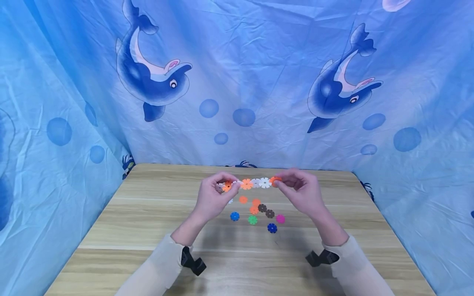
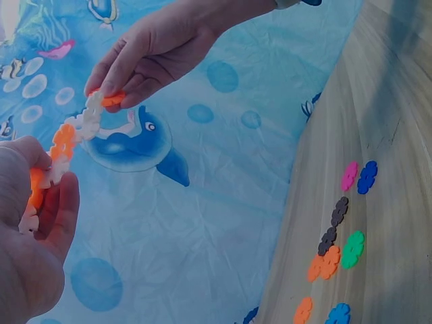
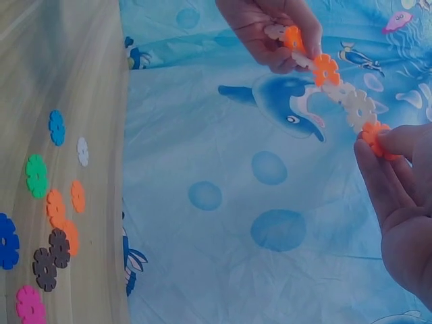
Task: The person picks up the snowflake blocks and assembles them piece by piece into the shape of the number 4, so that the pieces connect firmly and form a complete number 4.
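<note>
A chain of orange and white notched plastic snowflake discs [image 1: 246, 184] stretches between the two hands, raised above the table. Toward its left end, the left hand [image 1: 212, 198] pinches the chain between thumb and fingers, partly covering some discs. At the other end, the right hand [image 1: 304, 194] pinches an orange disc [image 3: 373, 140] with its thumb and fingertips. That orange disc touches the neighbouring white disc [image 3: 360, 110]; whether their slots interlock I cannot tell.
Loose discs lie on the wooden table [image 1: 148, 222] below the hands: blue [image 1: 235, 216], green [image 1: 252, 220], dark blue [image 1: 272, 228], pink [image 1: 280, 219], brown [image 1: 270, 213], orange [image 1: 242, 200] and a white one [image 3: 82, 152]. A blue dolphin-print curtain [image 1: 274, 82] surrounds the table's back and sides.
</note>
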A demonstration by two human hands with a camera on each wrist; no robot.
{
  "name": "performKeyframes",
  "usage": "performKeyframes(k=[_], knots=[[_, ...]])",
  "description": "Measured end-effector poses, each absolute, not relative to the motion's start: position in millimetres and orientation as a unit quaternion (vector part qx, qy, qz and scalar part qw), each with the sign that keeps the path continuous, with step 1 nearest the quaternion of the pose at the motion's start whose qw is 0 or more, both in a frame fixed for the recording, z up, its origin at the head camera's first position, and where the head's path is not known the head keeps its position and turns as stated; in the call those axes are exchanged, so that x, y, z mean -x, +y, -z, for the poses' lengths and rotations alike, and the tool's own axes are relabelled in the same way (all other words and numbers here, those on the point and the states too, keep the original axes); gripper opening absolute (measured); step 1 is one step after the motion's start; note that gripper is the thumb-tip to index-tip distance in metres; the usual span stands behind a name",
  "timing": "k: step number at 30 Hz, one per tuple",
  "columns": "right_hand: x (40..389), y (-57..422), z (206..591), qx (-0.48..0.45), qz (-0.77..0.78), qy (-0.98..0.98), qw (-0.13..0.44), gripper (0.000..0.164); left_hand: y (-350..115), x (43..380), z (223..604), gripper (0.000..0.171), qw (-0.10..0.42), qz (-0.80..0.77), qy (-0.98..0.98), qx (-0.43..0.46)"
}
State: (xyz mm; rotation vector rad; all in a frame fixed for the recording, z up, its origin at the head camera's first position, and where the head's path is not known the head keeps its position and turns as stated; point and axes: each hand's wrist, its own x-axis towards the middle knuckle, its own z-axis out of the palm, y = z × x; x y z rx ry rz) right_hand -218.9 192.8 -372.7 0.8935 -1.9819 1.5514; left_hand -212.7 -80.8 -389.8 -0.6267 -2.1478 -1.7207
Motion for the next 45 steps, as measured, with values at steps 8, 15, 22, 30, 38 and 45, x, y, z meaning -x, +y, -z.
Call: performKeyframes(k=[8,15,22,30,38,45], knots=[[215.8,195.7,371.0,-0.314,-0.551,-0.738,0.231,0.019,-79.4,214.4,389.0,0.004,0.116,0.613,-0.747,0.231],[216.8,195.9,372.2,-0.334,-0.566,-0.72,0.223,0.02,-80.4,215.7,391.9,0.005,0.105,0.613,-0.746,0.239],[216.0,197.3,371.4,-0.326,-0.565,-0.729,0.205,0.018,-81.4,214.3,391.6,0.004,0.119,0.608,-0.739,0.264],[215.5,199.4,373.1,-0.339,-0.571,-0.723,0.19,0.017,-82.4,213.1,391.5,0.006,0.121,0.619,-0.722,0.285],[218.1,200.2,377.3,-0.366,-0.593,-0.694,0.184,0.019,-82.9,210.8,388.7,0.005,0.101,0.636,-0.709,0.287],[218.3,200.5,372.6,-0.373,-0.61,-0.67,0.2,0.019,-76.1,211.9,387.4,0.006,0.094,0.648,-0.698,0.291]])
